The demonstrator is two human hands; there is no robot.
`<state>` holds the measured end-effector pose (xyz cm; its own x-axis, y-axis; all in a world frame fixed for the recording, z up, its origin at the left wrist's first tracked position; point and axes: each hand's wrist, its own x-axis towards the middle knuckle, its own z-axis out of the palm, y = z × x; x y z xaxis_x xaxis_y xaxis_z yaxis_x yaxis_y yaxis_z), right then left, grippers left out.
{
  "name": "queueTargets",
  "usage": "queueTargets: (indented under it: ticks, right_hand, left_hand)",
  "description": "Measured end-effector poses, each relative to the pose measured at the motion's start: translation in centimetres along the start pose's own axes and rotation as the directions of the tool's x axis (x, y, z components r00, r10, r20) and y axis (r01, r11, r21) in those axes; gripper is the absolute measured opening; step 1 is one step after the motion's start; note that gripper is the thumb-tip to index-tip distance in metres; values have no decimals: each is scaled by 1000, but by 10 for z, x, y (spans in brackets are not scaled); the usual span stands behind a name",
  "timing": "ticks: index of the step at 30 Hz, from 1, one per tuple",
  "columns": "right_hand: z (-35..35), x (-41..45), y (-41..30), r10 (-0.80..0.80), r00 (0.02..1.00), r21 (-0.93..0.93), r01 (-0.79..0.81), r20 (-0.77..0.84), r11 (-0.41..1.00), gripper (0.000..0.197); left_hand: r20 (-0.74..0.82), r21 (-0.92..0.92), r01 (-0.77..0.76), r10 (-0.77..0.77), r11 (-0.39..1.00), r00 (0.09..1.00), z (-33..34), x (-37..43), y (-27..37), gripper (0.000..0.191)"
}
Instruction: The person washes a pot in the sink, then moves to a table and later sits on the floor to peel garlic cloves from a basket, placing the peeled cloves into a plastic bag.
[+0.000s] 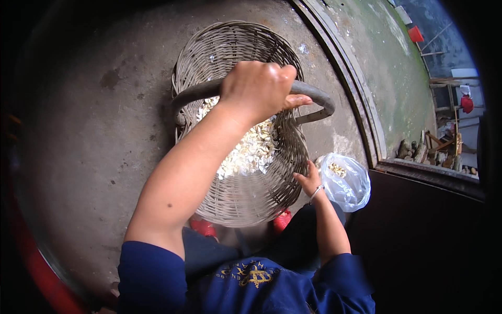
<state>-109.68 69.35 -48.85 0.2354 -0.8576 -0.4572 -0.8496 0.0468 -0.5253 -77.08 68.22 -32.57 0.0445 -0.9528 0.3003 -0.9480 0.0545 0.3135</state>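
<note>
A large woven wicker basket [239, 200] is in front of me, above my feet. Many small whitish-yellow pieces [255, 151], which I cannot identify for certain, lie inside it. My left hand [259, 86] is closed around the thick curved basket handle [313, 92], its forearm crossing over the basket. My right hand [310, 179], with a bracelet at the wrist, is at the basket's right side, thumb and fingers spread at the rim. Whether it grips the rim I cannot tell. Just right of it stands a clear plastic bag [349, 186] with some yellowish pieces at its bottom.
A raised door sill [349, 78] runs along the right of the concrete floor [98, 137]. Beside the bag is a dark panel [415, 235]. Cut logs [421, 152] and a red bucket [415, 34] are outside. My red shoes [204, 227] are under the basket's near edge.
</note>
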Motion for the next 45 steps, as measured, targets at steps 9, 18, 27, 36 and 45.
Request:
queueTargets:
  ticks: [9, 18, 27, 36, 45]
  right_hand:
    - [-15, -5, -69, -97, 995, -301, 100, 23, 948, 56]
    - [-15, -14, -137, -517, 663, 524, 215, 541, 824, 29]
    - [-74, 10, -122, -534, 573, 733, -186, 622, 654, 22]
    - [-75, 11, -116, -617, 520, 780, -171, 590, 602, 20]
    - [-77, -2, -111, -389, 701, 731, -276, 598, 624, 17]
  left_hand:
    - [7, -1, 20, -20, 1000, 1000, 6, 33, -27, 50]
    - [-358, 182, -44, 107, 982, 927, 22, 33, -19, 52]
    - [-266, 252, 200, -131, 947, 955, 22, 33, 17, 58]
    - [-10, -248, 680, -704, 690, 710, 122, -62, 74, 15]
    - [432, 60, 294, -291, 954, 854, 242, -70, 18, 25]
